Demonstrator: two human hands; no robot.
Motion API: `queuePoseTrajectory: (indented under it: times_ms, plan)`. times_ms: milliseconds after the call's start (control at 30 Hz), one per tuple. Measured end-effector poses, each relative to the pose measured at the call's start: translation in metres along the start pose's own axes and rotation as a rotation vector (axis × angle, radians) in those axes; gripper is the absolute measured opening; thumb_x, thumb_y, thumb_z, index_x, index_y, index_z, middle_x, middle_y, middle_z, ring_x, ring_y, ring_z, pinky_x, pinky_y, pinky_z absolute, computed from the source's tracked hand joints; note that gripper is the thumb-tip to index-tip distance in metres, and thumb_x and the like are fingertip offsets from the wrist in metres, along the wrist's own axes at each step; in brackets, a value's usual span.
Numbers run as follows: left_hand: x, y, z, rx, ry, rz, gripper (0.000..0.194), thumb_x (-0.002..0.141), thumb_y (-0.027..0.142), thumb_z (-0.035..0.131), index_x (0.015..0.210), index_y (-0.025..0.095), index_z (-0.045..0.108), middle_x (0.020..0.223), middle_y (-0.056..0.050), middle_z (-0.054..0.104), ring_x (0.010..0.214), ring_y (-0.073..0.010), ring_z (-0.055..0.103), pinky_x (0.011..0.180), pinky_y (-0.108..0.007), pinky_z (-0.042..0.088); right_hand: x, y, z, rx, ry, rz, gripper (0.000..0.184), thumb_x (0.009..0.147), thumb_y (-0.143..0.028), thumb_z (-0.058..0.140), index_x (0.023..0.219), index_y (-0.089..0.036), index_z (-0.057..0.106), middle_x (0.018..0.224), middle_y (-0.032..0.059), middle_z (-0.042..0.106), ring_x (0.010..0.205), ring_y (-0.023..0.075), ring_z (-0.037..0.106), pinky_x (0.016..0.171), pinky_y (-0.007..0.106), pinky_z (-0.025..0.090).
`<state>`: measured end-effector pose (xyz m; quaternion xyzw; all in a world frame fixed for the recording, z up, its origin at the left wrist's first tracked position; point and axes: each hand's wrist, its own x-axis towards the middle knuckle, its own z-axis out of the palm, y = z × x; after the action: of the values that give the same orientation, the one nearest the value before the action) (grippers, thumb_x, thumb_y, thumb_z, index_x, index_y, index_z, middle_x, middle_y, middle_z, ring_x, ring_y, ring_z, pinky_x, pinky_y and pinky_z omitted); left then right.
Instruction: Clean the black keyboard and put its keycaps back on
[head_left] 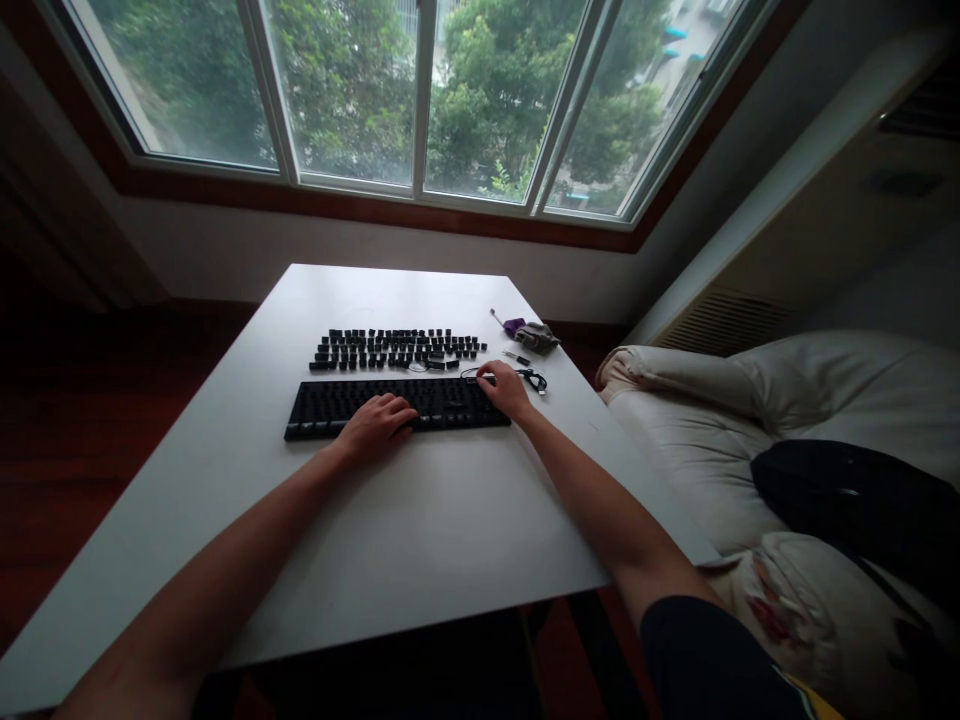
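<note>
A black keyboard (322, 408) lies across the white table, with many of its keycaps off. My left hand (377, 425) rests over its lower middle edge, fingers laid forward on the board. At the upper right corner of the keyboard is my right hand (504, 388), with thumb and fingertips drawn together; whatever may be between them is too small to make out. Behind the keyboard, loose black keycaps (379, 347) stand in several rows. A coiled black cable (535, 380) with a plug lies just beyond my right hand.
A grey cloth (537, 337), a purple item (514, 327) and a small tool (517, 357) lie near the right edge of the white table (420, 540). To the right stands a pale sofa (675, 430) with a dark bag (847, 490). Windows (352, 90) are behind.
</note>
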<state>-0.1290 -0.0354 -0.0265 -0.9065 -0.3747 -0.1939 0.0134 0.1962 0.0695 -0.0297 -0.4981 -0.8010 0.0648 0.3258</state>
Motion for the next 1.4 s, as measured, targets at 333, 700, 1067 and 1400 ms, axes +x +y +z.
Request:
queuePoseTrajectory:
  times_ms: [333,700,1067,1400]
  plan:
    - [0.002,0.002,-0.001,-0.005,0.008,-0.009,0.028,0.097,0.028,0.055,0.123,0.023,0.064,0.113,-0.008,0.066,0.104,-0.0242,0.057,0.092,-0.041,0.046,0.070,-0.009,0.025,-0.277,-0.281,0.039,0.022,0.087,-0.024,0.068,0.109,-0.026,0.070,0.110,0.0038,0.073,0.105,0.0221,0.064,0.093,0.033,0.047]
    - [0.003,0.002,0.000,-0.006,0.015,-0.016,0.028,0.095,0.027,0.057,0.122,0.024,0.065,0.113,-0.008,0.066,0.104,-0.0242,0.057,0.093,-0.041,0.046,0.077,-0.008,0.033,-0.338,-0.304,0.097,0.016,0.092,-0.022,0.061,0.102,-0.025,0.073,0.111,0.0056,0.074,0.105,0.0214,0.065,0.092,0.030,0.046]
    - [0.002,0.002,0.001,-0.004,0.020,-0.014,0.027,0.096,0.029,0.055,0.120,0.024,0.066,0.112,-0.009,0.066,0.103,-0.0245,0.057,0.092,-0.042,0.047,0.075,-0.011,0.035,-0.297,-0.303,0.087,0.015,0.089,-0.032,0.069,0.103,-0.026,0.073,0.104,0.0038,0.076,0.097,0.0208,0.068,0.085,0.030,0.049]
    - [0.003,0.004,-0.001,-0.013,0.016,-0.008,0.028,0.097,0.029,0.053,0.122,0.024,0.065,0.112,-0.009,0.065,0.103,-0.0245,0.056,0.092,-0.041,0.046,0.053,-0.004,0.013,-0.114,-0.181,0.082,0.018,0.091,-0.032,0.068,0.105,-0.023,0.074,0.097,0.0041,0.077,0.087,0.0191,0.070,0.082,0.029,0.051]
